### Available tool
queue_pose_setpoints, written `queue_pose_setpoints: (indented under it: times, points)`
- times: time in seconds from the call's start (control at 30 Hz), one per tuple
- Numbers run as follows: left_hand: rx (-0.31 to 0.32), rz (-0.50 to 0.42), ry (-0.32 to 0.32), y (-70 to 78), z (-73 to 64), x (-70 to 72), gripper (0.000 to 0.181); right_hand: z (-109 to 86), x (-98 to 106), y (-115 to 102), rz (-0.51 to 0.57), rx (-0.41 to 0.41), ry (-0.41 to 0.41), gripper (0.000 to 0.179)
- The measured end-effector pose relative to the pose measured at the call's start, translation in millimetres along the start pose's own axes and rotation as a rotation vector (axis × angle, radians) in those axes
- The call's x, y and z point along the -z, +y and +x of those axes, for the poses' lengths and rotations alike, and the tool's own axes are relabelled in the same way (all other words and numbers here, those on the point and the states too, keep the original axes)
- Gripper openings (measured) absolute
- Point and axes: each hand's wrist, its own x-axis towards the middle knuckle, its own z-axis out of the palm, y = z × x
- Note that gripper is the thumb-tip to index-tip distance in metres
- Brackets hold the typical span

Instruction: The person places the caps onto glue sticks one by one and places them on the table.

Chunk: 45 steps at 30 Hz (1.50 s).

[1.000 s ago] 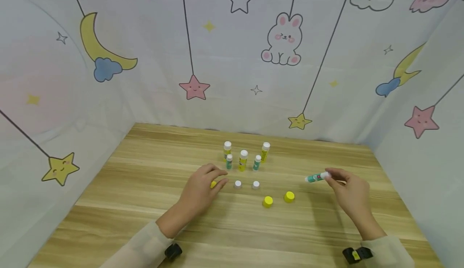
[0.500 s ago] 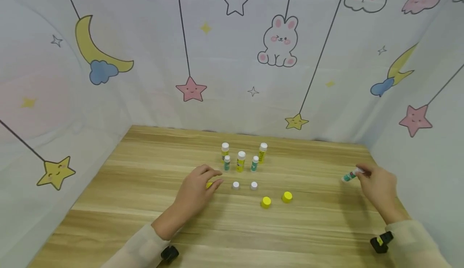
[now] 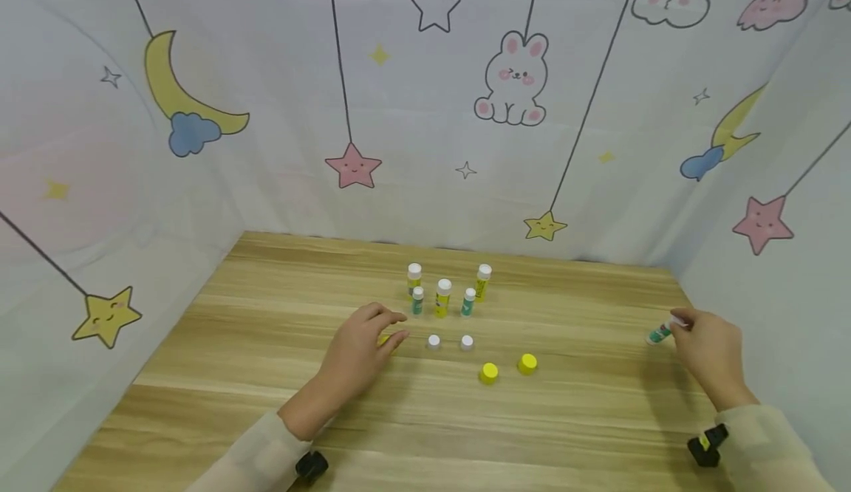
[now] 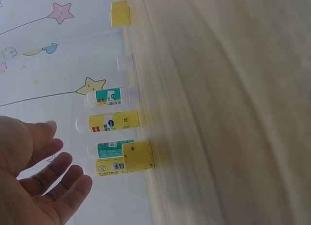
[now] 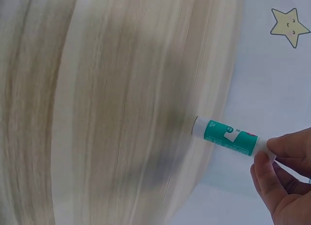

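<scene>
Over the far right of the table my right hand (image 3: 710, 352) pinches a small green-and-white glue stick (image 5: 231, 136) by one white end. The stick is tilted, its other end pointing down toward the wood. My left hand (image 3: 359, 344) hovers at centre left with relaxed, spread fingers and nothing between them. Just beyond it, partly hidden by the fingers in the head view, is a yellow cap (image 4: 138, 156). Upright glue sticks stand in a group ahead of that hand: yellow ones, such as the middle one (image 3: 442, 298), and two small green ones, including the right one (image 3: 468, 302).
Two small white caps, among them the right one (image 3: 467, 343), sit in front of the glue sticks. Nearer and to the right are two more yellow caps, the farther one (image 3: 528, 363) included. A printed fabric curtain (image 3: 425, 204) borders the wooden table (image 3: 425, 425).
My right hand has carried the small green glue stick rightward to the table's far right and tipped it more downward. My left hand has stayed almost in place.
</scene>
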Motion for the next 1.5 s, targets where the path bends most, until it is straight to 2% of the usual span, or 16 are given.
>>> queue_pose_setpoints:
  times: [0.3, 0.5, 0.7, 0.93, 1.07, 1.23, 1.5]
  points:
    - [-0.006, 0.018, 0.007, -2.8, 2.7, -3.5, 0.023, 2.6, -1.7, 7.0, -0.009, -0.007, -0.001, 0.029]
    - [0.025, 0.027, 0.002, -4.4, 3.3, -6.3, 0.028, 4.0, -4.8, 7.3, -0.006, -0.003, 0.001, 0.031]
    - [0.082, -0.004, -0.028, -5.2, 8.2, -11.0, 0.030, 3.3, -3.2, 8.2, 0.006, -0.008, -0.013, 0.034]
    - [0.219, -0.161, -0.079, -12.4, 19.9, -19.6, 0.035, -3.1, 2.6, 6.0, 0.009, -0.074, -0.059, 0.046]
    - [0.304, -0.242, -0.107, -15.9, 25.8, -24.9, 0.041, -11.4, 7.5, -3.3, 0.033, -0.108, -0.029, 0.052]
    - [0.363, -0.312, -0.128, -18.3, 30.9, -29.9, 0.047, -24.9, 9.9, -26.6, 0.096, -0.104, 0.019, 0.052]
    - [0.466, -0.394, -0.164, -26.5, 40.0, -41.0, 0.048, -43.5, 0.6, -67.1, 0.138, -0.083, -0.016, 0.055]
